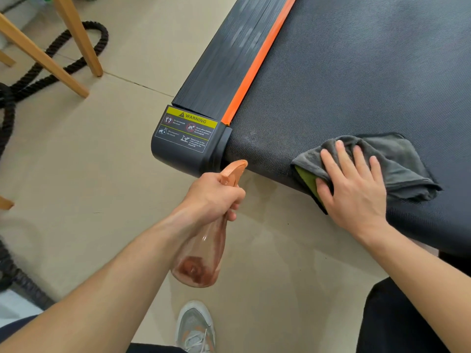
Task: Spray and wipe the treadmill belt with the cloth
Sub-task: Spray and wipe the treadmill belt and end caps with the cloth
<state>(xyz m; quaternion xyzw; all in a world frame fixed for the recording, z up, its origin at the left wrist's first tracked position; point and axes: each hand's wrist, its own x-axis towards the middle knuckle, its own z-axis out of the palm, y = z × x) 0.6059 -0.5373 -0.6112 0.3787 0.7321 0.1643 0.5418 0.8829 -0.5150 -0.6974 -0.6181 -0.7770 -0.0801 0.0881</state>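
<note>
Stretching across the frame, the dark treadmill belt (356,72) runs beside an orange strip (257,62) and yellow warning label (187,128); the right hand (356,184) presses flat, fingers spread, on a grey cloth (397,161) at the belt's near edge, the left hand (214,197) clenched around a spray bottle (204,253) over the floor, near wooden legs (76,34) and black rope (63,47)

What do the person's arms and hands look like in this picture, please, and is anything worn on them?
Both forearms are bare up to the frame edge, with no sleeves in view. The left hand and right hand carry no gloves, and no rings, watch or wristband can be seen. Fingernails look short and unpainted.
</note>
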